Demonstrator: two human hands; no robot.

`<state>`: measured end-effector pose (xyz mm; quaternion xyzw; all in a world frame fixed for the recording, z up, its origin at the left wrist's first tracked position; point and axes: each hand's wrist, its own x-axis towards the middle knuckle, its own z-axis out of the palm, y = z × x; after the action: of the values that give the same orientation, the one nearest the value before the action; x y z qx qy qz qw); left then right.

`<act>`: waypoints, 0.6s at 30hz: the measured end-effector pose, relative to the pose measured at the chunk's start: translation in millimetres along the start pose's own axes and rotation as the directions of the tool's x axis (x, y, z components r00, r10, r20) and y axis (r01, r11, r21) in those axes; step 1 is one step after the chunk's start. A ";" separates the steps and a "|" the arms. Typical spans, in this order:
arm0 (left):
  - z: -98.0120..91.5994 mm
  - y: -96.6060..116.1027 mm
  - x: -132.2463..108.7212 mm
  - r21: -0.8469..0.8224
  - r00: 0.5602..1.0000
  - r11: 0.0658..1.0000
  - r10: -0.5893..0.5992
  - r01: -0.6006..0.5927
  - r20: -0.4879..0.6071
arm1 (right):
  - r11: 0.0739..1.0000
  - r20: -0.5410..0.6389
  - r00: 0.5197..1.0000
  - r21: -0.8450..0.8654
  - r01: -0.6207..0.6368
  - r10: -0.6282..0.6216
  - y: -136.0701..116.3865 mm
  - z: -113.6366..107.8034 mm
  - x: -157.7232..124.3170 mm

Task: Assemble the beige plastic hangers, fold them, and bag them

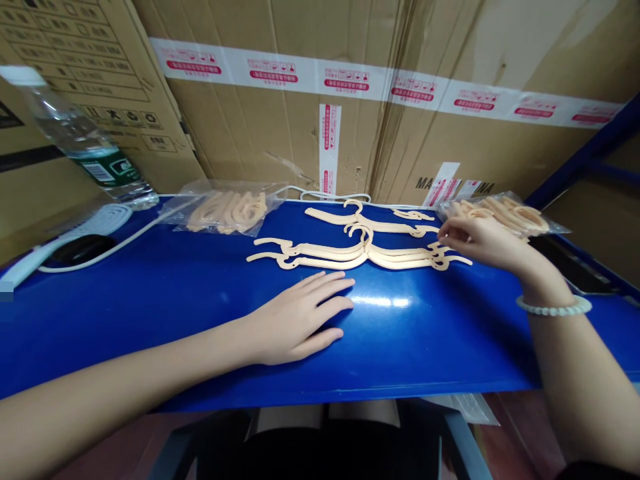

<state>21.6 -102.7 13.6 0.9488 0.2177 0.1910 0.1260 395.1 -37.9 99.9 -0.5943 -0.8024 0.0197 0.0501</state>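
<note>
My left hand (305,317) lies flat on the blue tabletop, fingers stretched out, holding nothing. Just beyond its fingertips are assembled cream plastic clothes hangers (330,262), lying close together with their hooks pointing away from me. Behind them is another cream clothes hanger (385,225); its left arm ends without the curved end piece seen on its right. My right hand (483,243) is closed in a pinch at that hanger's right tip, the fingertips partly covering the contact. A small loose cream hanger piece (413,215) rests behind this hanger.
Clear bags of cream hanger parts lie at the back left (227,212) and at the right (500,212). A water bottle (107,163), a white cable and a black mouse (84,249) are on the left. Cardboard boxes (280,133) wall off the back; a dark flat object lies right.
</note>
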 end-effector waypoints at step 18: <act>1.0 -1.4 0.1 0.075 0.996 0.993 0.083 -0.086 0.037 | 0.988 0.235 0.960 -0.041 -0.147 0.152 23.8 3.2 1.3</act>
<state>21.6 -101.5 12.3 0.9644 0.1823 0.1716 0.0849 417.0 -29.6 94.6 -0.6472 -0.7556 0.0850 -0.0547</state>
